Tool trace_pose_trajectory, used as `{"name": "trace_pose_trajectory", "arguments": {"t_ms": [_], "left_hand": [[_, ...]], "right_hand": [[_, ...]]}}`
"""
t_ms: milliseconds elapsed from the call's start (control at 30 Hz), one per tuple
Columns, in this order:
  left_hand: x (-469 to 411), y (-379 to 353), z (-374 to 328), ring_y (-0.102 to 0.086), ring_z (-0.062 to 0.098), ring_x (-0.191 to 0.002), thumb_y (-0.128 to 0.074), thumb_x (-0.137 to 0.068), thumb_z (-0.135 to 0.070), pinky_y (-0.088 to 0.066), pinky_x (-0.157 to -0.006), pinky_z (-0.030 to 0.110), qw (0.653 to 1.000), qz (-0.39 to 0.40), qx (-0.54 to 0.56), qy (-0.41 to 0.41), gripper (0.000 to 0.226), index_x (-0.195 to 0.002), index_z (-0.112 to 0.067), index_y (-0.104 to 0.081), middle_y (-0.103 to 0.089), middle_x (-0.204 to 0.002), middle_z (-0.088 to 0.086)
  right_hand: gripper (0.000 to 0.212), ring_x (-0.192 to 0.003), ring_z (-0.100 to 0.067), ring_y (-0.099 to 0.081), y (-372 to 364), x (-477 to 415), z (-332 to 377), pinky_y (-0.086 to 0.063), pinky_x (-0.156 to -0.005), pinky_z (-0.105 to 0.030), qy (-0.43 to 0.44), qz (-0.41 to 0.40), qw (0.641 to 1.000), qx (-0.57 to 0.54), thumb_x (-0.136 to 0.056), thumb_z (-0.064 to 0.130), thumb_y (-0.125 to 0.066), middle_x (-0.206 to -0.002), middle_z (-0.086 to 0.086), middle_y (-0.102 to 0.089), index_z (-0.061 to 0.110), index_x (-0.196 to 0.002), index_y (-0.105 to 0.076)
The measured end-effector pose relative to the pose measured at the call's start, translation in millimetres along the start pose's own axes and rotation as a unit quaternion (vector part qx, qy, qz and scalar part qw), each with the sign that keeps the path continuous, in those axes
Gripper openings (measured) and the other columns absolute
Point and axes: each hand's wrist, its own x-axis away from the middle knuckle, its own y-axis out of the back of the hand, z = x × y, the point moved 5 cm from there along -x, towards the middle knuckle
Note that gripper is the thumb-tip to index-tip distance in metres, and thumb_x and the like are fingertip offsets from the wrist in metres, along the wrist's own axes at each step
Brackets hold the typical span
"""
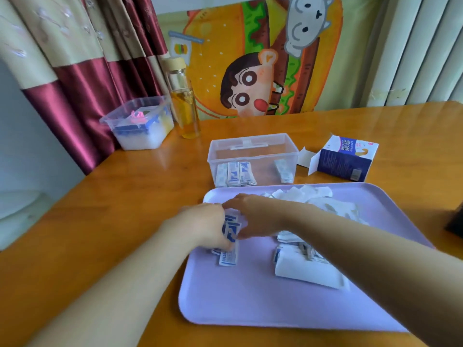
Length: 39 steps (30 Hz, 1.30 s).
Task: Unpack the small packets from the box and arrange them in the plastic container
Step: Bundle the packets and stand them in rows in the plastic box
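Over the left part of the lilac tray [250, 304], my left hand [200, 227] grips a small stack of blue-and-white packets [231, 230], and my right hand [253, 216] pinches the same stack from the right. More packets [228, 257] lie flat on the tray just below my hands. Behind the tray stands the clear plastic container [253, 149], with a row of packets [235, 175] at its left and one bundle [284, 171] at its right. The opened blue-and-white box [343, 159] lies on its side to the right of the container.
Loose white packets and papers [308, 269] are heaped on the tray's right half. A glass bottle of yellow liquid [184, 101] and a second clear tub [140, 123] stand at the table's back left. A dark object [457, 221] sits at the right edge.
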Motion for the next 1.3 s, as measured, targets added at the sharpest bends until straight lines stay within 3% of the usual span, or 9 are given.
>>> {"name": "trace_pose_trajectory", "arguments": {"t_ms": [133,300,433,500,600,667,867,1167,1300], "left_hand": [[0.5,-7.6,2.8,-0.053,0.019,-0.076,-0.071,-0.075,-0.046,-0.038,-0.057,0.029,0.999,-0.001,0.052,-0.003,0.044,-0.101,-0.013,-0.057,-0.057,-0.081,0.000],[-0.7,-16.5,6.2,-0.063,0.021,-0.094,-0.072,-0.077,-0.036,-0.050,-0.077,0.034,0.991,0.002,0.129,-0.020,0.045,-0.113,-0.013,-0.059,-0.067,-0.108,0.004],[0.0,-15.5,9.9,-0.052,0.017,-0.072,-0.061,-0.085,-0.022,-0.038,-0.056,0.027,0.986,-0.059,0.153,-0.034,0.007,-0.086,-0.019,-0.055,-0.057,-0.081,-0.001],[3.4,-6.3,13.4,-0.052,0.021,-0.074,-0.052,-0.088,-0.015,-0.037,-0.058,0.028,0.974,-0.132,0.179,-0.035,0.007,-0.088,-0.017,-0.059,-0.055,-0.084,0.001],[6.9,2.1,15.7,-0.053,0.021,-0.086,-0.053,-0.092,-0.016,-0.046,-0.069,0.032,0.955,-0.202,0.211,-0.056,0.017,-0.106,-0.017,-0.062,-0.055,-0.103,0.001],[5.7,-1.5,13.0,-0.052,0.020,-0.093,-0.051,-0.094,-0.016,-0.049,-0.076,0.035,0.953,-0.208,0.207,-0.073,0.022,-0.115,-0.019,-0.058,-0.053,-0.116,0.001],[0.3,-22.4,8.6,-0.050,0.022,-0.116,-0.041,-0.098,-0.010,-0.045,-0.092,0.037,0.948,-0.193,0.238,-0.089,0.047,-0.142,-0.024,-0.033,-0.043,-0.140,0.003],[-10.0,-34.7,5.1,-0.043,0.021,-0.119,-0.043,-0.098,-0.014,-0.039,-0.096,0.037,0.953,-0.222,0.175,-0.109,0.039,-0.137,-0.020,-0.041,-0.048,-0.130,0.001],[-10.1,-39.3,0.1,-0.046,0.022,-0.107,-0.039,-0.096,-0.007,-0.041,-0.088,0.036,0.952,-0.240,0.142,-0.123,0.034,-0.126,-0.020,-0.049,-0.050,-0.118,0.001]], "right_hand": [[0.060,-0.117,-0.022,-0.051,0.4,-11.6,4.7,-0.039,-0.099,-0.032,-0.010,0.041,0.999,0.009,-0.081,0.022,-0.070,-0.131,-0.001,-0.054,0.020,-0.135,-0.045],[0.045,-0.101,-0.021,-0.057,5.3,-16.8,9.1,-0.042,-0.081,-0.028,-0.044,0.094,0.993,0.052,-0.081,0.027,-0.070,-0.115,-0.002,-0.061,0.019,-0.123,-0.056],[0.022,-0.090,-0.025,-0.059,7.1,-16.8,4.1,-0.045,-0.074,-0.031,-0.054,0.081,0.992,0.074,-0.087,0.034,-0.060,-0.093,-0.002,-0.061,0.018,-0.102,-0.061],[0.018,-0.080,-0.026,-0.056,11.3,-10.1,3.9,-0.040,-0.063,-0.026,-0.041,0.027,0.996,0.074,-0.093,0.030,-0.050,-0.081,-0.004,-0.058,0.017,-0.086,-0.061],[0.030,-0.087,-0.030,-0.059,15.6,2.6,3.9,-0.043,-0.068,-0.035,-0.044,-0.056,0.993,0.091,-0.096,0.028,-0.043,-0.096,-0.012,-0.064,0.006,-0.100,-0.063],[0.027,-0.093,-0.027,-0.060,12.1,9.3,-1.8,-0.044,-0.073,-0.035,-0.059,-0.089,0.991,0.081,-0.095,0.030,-0.046,-0.105,-0.008,-0.065,0.013,-0.108,-0.062],[0.051,-0.117,-0.022,-0.052,-0.6,15.2,-11.9,-0.042,-0.095,-0.030,-0.087,-0.092,0.991,0.043,-0.093,0.029,-0.055,-0.134,-0.004,-0.053,0.022,-0.140,-0.038],[0.042,-0.113,-0.021,-0.054,-2.0,15.8,-8.4,-0.041,-0.094,-0.027,-0.077,-0.097,0.992,0.026,-0.094,0.021,-0.050,-0.128,-0.002,-0.058,0.024,-0.135,-0.048],[0.028,-0.100,-0.025,-0.059,-2.8,17.0,-8.4,-0.047,-0.085,-0.030,-0.092,-0.108,0.990,0.014,-0.092,0.016,-0.049,-0.111,-0.005,-0.066,0.019,-0.117,-0.063]]}}
